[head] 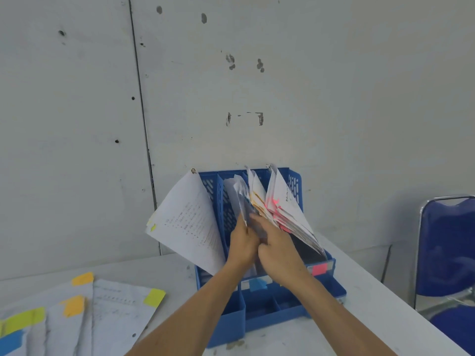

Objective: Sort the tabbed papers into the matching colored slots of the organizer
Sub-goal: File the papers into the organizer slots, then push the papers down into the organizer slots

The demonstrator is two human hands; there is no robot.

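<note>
Head view: left hand (243, 240) pinches blurred papers (240, 199) standing in the blue organizer (270, 310), second slot from left. Right hand (279, 253) touches the same papers, grip unclear. Tabbed sheets (115, 309) lie on table (365, 319).

On my feed both forearms (198, 309), rising from 6 o'clock, are bare; left grip (243, 244) and right grip (279, 251) look bare too, though fingers (259, 223) blur.
</note>
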